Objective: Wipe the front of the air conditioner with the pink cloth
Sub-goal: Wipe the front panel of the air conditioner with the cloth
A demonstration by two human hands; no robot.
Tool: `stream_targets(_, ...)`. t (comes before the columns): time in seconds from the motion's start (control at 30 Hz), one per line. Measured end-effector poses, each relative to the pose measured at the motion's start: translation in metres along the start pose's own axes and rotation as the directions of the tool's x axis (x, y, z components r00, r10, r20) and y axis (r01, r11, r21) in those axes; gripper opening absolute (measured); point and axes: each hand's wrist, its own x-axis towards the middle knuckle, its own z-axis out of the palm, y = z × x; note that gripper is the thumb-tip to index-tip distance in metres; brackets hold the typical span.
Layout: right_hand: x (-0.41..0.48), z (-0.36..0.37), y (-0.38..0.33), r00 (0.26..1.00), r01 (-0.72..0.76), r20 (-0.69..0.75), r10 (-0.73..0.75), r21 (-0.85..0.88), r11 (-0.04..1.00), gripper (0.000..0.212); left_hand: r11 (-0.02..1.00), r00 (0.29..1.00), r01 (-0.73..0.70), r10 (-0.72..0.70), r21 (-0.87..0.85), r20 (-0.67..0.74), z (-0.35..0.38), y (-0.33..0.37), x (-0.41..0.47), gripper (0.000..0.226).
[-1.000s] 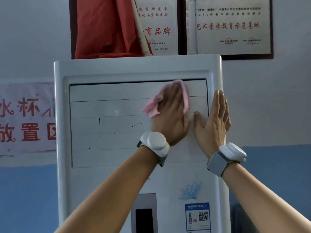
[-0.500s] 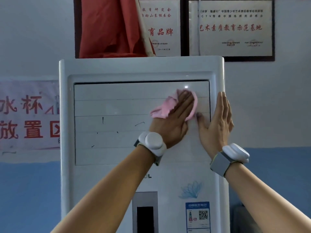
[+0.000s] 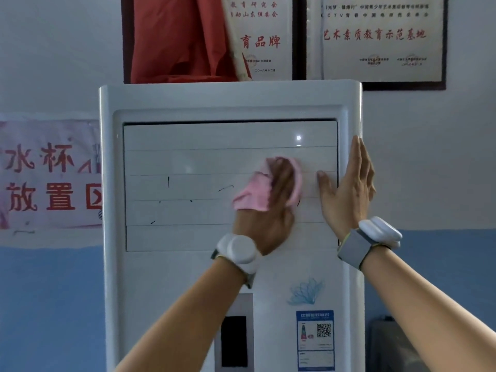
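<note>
A tall white standing air conditioner (image 3: 171,277) fills the middle of the head view, its louvred front panel marked with a few short black strokes. My left hand (image 3: 268,218) presses a crumpled pink cloth (image 3: 255,194) against the louvres, right of centre. My right hand (image 3: 346,186) lies flat with fingers straight on the panel's right edge, holding nothing. Both wrists carry white bands.
A red cloth (image 3: 182,38) hangs above the unit's top, in front of framed certificates (image 3: 375,36) on the wall. A banner with red characters (image 3: 48,175) is on the left wall. A dark display window (image 3: 233,342) and a QR sticker (image 3: 315,340) sit low on the unit.
My left hand has slid the pink cloth downward across the louvres, from the top slat to the middle ones. My right hand has stayed flat at the right edge.
</note>
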Motion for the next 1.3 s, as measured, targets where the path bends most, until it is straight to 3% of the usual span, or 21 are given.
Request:
stream_targets(0.1,0.000,0.000,-0.001,1.000,0.002,0.017,-0.002,0.003,1.000,0.077,0.975,0.981,0.185,-0.175,0.125,-0.083,-0.010,-0.039,-0.024,0.062)
stream_targets(0.2,-0.001,0.001,-0.001,1.000,0.005,0.006,-0.005,-0.004,1.000,0.075,0.959,0.961,0.274,-0.272,0.074,-0.044,-0.005,-0.020,-0.016,0.068)
stream_targets(0.27,-0.002,0.003,-0.001,1.000,0.016,0.001,-0.016,0.002,1.000,0.074,0.998,0.998,0.064,-0.064,0.017,0.022,0.002,0.004,-0.002,0.063)
stream_targets(0.33,-0.002,0.002,0.002,1.000,0.016,-0.006,-0.016,-0.001,1.000,0.074,0.986,0.986,-0.163,0.164,-0.046,0.037,0.003,0.010,0.004,0.059)
stream_targets(0.37,-0.002,0.002,0.003,1.000,0.015,-0.006,-0.015,-0.004,1.000,0.074,0.988,0.989,-0.146,0.147,-0.054,0.028,-0.001,-0.001,0.001,0.061)
stream_targets(0.43,-0.002,0.001,0.003,1.000,0.010,-0.003,-0.010,0.002,1.000,0.074,0.993,0.993,0.108,-0.106,-0.041,0.047,-0.020,-0.036,-0.014,0.064)
stream_targets(0.5,-0.002,0.001,0.002,1.000,0.003,-0.004,-0.003,0.004,1.000,0.074,0.950,0.950,0.310,-0.311,0.029,0.012,-0.035,-0.076,-0.037,0.058)
stream_targets(0.63,-0.003,0.003,-0.002,1.000,-0.003,-0.002,0.003,0.002,1.000,0.074,0.888,0.893,0.445,-0.430,0.112,-0.134,-0.050,-0.116,-0.070,0.058)
stream_targets(0.7,-0.003,0.004,-0.004,1.000,-0.006,0.003,0.006,0.008,1.000,0.074,0.904,0.895,0.426,-0.415,0.038,-0.165,-0.039,-0.094,-0.067,0.049)
stream_targets(0.73,-0.003,0.003,-0.004,1.000,-0.008,0.004,0.008,0.010,1.000,0.074,0.927,0.921,0.375,-0.371,0.012,-0.114,-0.030,-0.076,-0.062,0.048)
stream_targets(0.8,-0.004,0.002,-0.003,1.000,-0.015,0.003,0.015,0.013,1.000,0.074,0.986,0.985,0.167,-0.168,0.015,0.048,-0.012,-0.038,-0.054,0.061)
stream_targets(0.87,-0.003,0.000,-0.002,1.000,-0.015,0.003,0.015,0.013,1.000,0.075,0.999,0.995,0.035,-0.031,-0.035,0.096,-0.007,-0.028,-0.050,0.066)
stream_targets(0.93,-0.003,-0.001,-0.003,1.000,-0.015,0.001,0.015,0.018,1.000,0.076,0.989,0.986,0.144,-0.140,-0.036,0.091,-0.019,-0.048,-0.056,0.069)
stream_targets(1.1,-0.002,0.001,-0.003,1.000,-0.023,-0.005,0.023,0.014,1.000,0.076,0.925,0.923,0.379,-0.375,0.031,-0.091,-0.043,-0.105,-0.081,0.062)
stream_targets(1.17,-0.004,0.003,-0.002,1.000,-0.020,-0.006,0.020,0.014,1.000,0.075,0.934,0.935,0.352,-0.347,0.059,-0.075,-0.034,-0.089,-0.076,0.065)
stream_targets(1.27,-0.006,0.003,0.000,1.000,-0.015,0.006,0.015,0.008,1.000,0.075,0.989,0.990,0.141,-0.141,0.046,-0.002,-0.026,-0.065,-0.072,0.065)
stream_targets(1.3,-0.007,0.002,0.001,1.000,-0.018,0.014,0.018,0.006,1.000,0.076,0.991,0.991,0.130,-0.129,0.042,-0.028,-0.031,-0.068,-0.074,0.063)
